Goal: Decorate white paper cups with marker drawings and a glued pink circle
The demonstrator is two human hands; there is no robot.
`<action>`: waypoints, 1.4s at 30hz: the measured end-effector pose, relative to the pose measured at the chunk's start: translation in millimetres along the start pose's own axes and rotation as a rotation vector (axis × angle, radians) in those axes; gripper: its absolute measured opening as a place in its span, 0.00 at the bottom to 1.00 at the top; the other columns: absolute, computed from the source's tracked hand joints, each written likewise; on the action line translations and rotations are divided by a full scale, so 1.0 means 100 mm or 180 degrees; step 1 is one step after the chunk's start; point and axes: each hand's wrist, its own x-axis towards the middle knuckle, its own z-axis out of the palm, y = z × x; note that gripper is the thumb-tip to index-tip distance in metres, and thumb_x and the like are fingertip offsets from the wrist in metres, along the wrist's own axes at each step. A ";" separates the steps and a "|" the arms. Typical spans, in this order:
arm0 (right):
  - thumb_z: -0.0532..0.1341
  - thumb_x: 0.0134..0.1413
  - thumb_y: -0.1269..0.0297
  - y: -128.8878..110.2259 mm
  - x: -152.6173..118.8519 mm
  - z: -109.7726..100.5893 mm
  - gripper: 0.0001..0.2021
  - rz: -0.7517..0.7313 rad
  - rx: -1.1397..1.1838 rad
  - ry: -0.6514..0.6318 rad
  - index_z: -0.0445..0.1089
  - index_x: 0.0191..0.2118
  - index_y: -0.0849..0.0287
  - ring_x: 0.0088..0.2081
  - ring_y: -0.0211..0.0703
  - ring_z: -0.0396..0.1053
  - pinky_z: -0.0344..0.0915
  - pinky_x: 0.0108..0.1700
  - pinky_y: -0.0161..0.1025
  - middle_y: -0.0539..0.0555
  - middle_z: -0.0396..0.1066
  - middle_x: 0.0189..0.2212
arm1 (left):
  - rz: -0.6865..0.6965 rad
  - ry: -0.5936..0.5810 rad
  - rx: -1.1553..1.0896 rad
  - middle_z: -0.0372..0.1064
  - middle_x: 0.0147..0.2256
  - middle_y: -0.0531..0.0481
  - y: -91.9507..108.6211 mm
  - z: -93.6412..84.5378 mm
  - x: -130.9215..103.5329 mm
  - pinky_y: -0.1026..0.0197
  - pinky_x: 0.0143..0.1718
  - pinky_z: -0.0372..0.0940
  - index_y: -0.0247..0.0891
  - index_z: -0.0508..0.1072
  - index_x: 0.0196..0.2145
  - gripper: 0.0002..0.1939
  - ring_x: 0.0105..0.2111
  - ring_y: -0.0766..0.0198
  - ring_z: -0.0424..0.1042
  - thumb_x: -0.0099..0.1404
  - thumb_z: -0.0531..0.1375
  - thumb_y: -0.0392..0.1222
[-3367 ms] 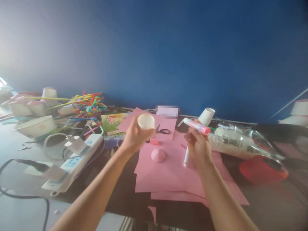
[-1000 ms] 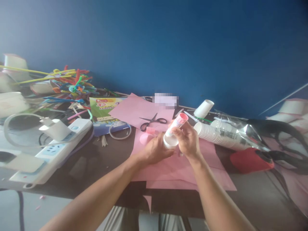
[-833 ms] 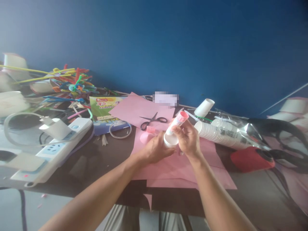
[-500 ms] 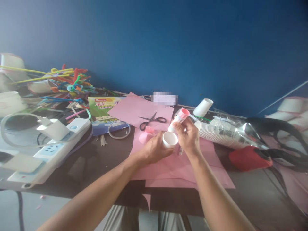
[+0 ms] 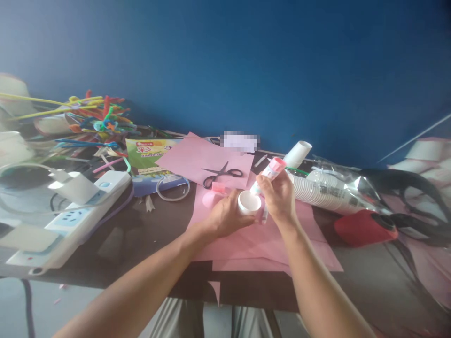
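My left hand (image 5: 227, 216) is wrapped round a white paper cup (image 5: 249, 203), whose open mouth faces up toward me. In my right hand (image 5: 280, 197) is a glue stick (image 5: 269, 174) with a pink base, tilted so its lower end is at the cup's right rim. Whether the glue touches the cup I cannot tell. Beneath both hands lie sheets of pink paper (image 5: 239, 253). A pink cap (image 5: 219, 188) and a rounded pink piece (image 5: 209, 199) are beside my left hand. Black scissors (image 5: 222, 174) lie spread on the pink paper behind.
On the left are a white power strip (image 5: 79, 216), a coiled ring (image 5: 173, 188), a colourful packet (image 5: 148, 162) and bundled pipe cleaners (image 5: 105, 119). To the right lie stacked paper cups (image 5: 317, 190), a lone cup (image 5: 298, 154) and a red object (image 5: 364, 228). A blue wall stands behind.
My right hand has shifted slightly right with the glue stick, whose lower end stays by the cup's rim. The left hand still holds the cup, and the view has moved slightly.
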 end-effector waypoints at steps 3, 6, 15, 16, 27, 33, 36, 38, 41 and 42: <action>0.61 0.51 0.53 -0.03 -0.01 0.01 0.12 -0.0002 -0.0188 -0.0014 0.62 0.30 0.56 0.23 0.36 0.60 0.60 0.27 0.38 0.46 0.63 0.22 | -0.0100 -0.0020 0.0007 0.72 0.30 0.48 0.02 -0.01 -0.01 0.57 0.28 0.66 0.38 0.59 0.41 0.25 0.30 0.55 0.74 0.48 0.63 0.47; 0.61 0.50 0.56 -0.06 -0.01 0.01 0.11 -0.0122 -0.0510 0.0035 0.61 0.29 0.56 0.25 0.37 0.61 0.62 0.30 0.40 0.47 0.64 0.23 | -0.0213 -0.0087 0.0004 0.72 0.30 0.47 0.05 -0.02 -0.01 0.56 0.29 0.66 0.37 0.59 0.42 0.26 0.31 0.54 0.74 0.49 0.63 0.48; 0.60 0.52 0.55 -0.02 0.04 -0.07 0.11 -0.0634 -0.1252 0.0234 0.64 0.36 0.56 0.25 0.40 0.62 0.63 0.28 0.41 0.48 0.63 0.23 | -0.0062 -0.0068 -0.0007 0.73 0.31 0.45 0.02 0.00 0.00 0.58 0.27 0.63 0.37 0.60 0.41 0.26 0.29 0.56 0.73 0.50 0.63 0.52; 0.60 0.52 0.55 -0.02 0.04 -0.07 0.12 -0.0632 -0.1298 0.0240 0.64 0.38 0.56 0.25 0.40 0.62 0.63 0.28 0.41 0.48 0.63 0.23 | -0.0045 -0.0037 0.0001 0.73 0.31 0.46 0.02 0.00 0.00 0.59 0.26 0.62 0.37 0.60 0.41 0.26 0.29 0.57 0.73 0.50 0.63 0.52; 0.60 0.50 0.57 -0.04 0.07 -0.10 0.14 -0.0438 -0.1437 0.0251 0.66 0.41 0.58 0.22 0.40 0.61 0.60 0.25 0.39 0.47 0.63 0.20 | 0.0040 0.0040 -0.0009 0.71 0.30 0.47 -0.04 0.03 0.00 0.56 0.26 0.63 0.39 0.60 0.41 0.26 0.28 0.56 0.71 0.50 0.63 0.53; 0.59 0.50 0.57 0.00 0.08 -0.11 0.15 -0.0664 -0.1546 0.0390 0.66 0.42 0.59 0.22 0.41 0.62 0.62 0.27 0.40 0.48 0.64 0.20 | 0.0120 0.0074 -0.0046 0.71 0.32 0.46 -0.06 0.05 -0.01 0.56 0.27 0.64 0.38 0.60 0.42 0.26 0.30 0.55 0.72 0.50 0.63 0.53; 0.59 0.51 0.57 0.08 0.09 -0.11 0.13 -0.0790 -0.1653 0.0504 0.66 0.40 0.59 0.24 0.42 0.63 0.63 0.28 0.42 0.50 0.65 0.22 | 0.0133 0.0008 -0.0059 0.71 0.33 0.46 -0.01 0.02 -0.02 0.56 0.29 0.65 0.38 0.61 0.42 0.25 0.31 0.55 0.72 0.50 0.63 0.53; 0.60 0.49 0.58 0.15 0.10 -0.11 0.11 -0.0882 -0.1749 0.0519 0.67 0.36 0.58 0.25 0.43 0.64 0.64 0.30 0.43 0.50 0.65 0.22 | 0.0072 -0.0017 -0.0044 0.71 0.33 0.46 0.02 -0.01 -0.04 0.56 0.29 0.65 0.38 0.60 0.41 0.24 0.31 0.56 0.72 0.50 0.62 0.53; 0.61 0.47 0.59 0.21 0.10 -0.13 0.08 -0.0766 -0.1633 0.0594 0.66 0.31 0.57 0.25 0.43 0.64 0.64 0.30 0.43 0.49 0.65 0.21 | -0.0005 -0.0025 -0.0042 0.71 0.32 0.47 0.03 -0.02 -0.06 0.56 0.28 0.64 0.39 0.59 0.41 0.23 0.30 0.56 0.71 0.51 0.62 0.51; 0.61 0.48 0.58 0.21 0.09 -0.14 0.09 -0.0620 -0.1471 0.0679 0.66 0.30 0.57 0.24 0.42 0.63 0.64 0.29 0.43 0.49 0.65 0.21 | 0.0016 0.0008 -0.0034 0.71 0.32 0.48 0.02 -0.02 -0.07 0.56 0.28 0.64 0.38 0.59 0.41 0.24 0.30 0.56 0.71 0.51 0.62 0.50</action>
